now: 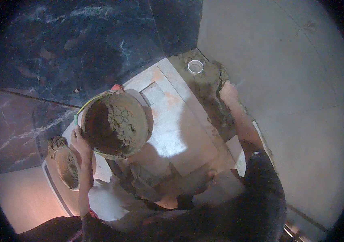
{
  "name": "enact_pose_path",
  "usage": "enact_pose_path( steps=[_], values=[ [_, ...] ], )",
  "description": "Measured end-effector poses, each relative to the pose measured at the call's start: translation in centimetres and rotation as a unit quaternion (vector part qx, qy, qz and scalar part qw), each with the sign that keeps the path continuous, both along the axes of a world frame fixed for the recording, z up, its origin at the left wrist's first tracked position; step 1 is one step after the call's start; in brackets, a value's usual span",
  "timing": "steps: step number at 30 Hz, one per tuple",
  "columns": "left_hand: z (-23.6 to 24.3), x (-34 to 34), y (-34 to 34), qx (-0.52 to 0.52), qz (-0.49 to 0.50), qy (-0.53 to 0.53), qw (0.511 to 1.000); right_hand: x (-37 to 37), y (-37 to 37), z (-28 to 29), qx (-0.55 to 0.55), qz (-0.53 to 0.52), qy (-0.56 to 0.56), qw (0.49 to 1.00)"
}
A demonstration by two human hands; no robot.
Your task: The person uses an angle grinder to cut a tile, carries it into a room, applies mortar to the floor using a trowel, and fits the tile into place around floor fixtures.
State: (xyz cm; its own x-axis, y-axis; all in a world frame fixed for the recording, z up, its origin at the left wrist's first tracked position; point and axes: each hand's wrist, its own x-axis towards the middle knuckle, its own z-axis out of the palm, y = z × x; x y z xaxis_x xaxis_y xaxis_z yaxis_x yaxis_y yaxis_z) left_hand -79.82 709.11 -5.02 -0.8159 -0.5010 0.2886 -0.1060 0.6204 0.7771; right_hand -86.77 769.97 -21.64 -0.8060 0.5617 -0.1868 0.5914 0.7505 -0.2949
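Observation:
My left hand (81,144) grips the left side of a round bucket (141,115), beside a green piece on its yellow-green edge. Lumpy grey-brown mortar (121,125) lies inside the tilted bucket. Farther right, my right hand (229,94) is closed at the edge of a bed of wet mortar (204,86), against the pale wall. What its fingers hold, if anything, is hidden. A white pipe opening (195,67) stands up out of that mortar, near the corner.
A pale board (168,117) with a recessed slot lies beside the mortar bed. A smaller mortar-caked container (68,167) stands at the left, with a dirty clump behind it. Dark marbled panels (99,48) rise at the far left, large beige panels (285,80) at the right.

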Motion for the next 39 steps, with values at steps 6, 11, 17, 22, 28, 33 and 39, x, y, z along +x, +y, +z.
enact_pose_path(
  steps=[6,11,17,22,28,33,39],
  values=[
    [0.0,-0.2,-0.3,0.008,0.009,0.008,1.000,-1.2,0.0,0.4,-0.035,0.002,0.037,0.999],
    [-1.7,0.1,-2.4,-0.132,-0.003,0.054,0.990,1.1,-0.3,2.5,-0.092,0.005,0.052,0.994],
    [-1.2,-0.1,-2.0,0.017,0.005,0.035,0.999,1.0,0.0,-0.2,-0.128,0.047,-0.014,0.991],
    [-0.1,-0.1,0.5,-0.040,0.004,0.030,0.999,-3.8,-0.6,-0.8,-0.114,0.107,-0.075,0.985],
    [-0.5,0.2,-1.5,-0.051,-0.001,0.006,0.999,-0.9,-0.5,1.1,-0.061,0.039,-0.044,0.996],
    [0.2,-0.2,-0.3,-0.022,-0.004,0.023,0.999,1.5,0.4,2.1,0.009,0.031,-0.034,0.999],
    [0.6,-0.7,-0.2,0.023,-0.019,0.002,1.000,0.6,0.4,1.7,-0.031,0.071,-0.088,0.993]
  ],
)
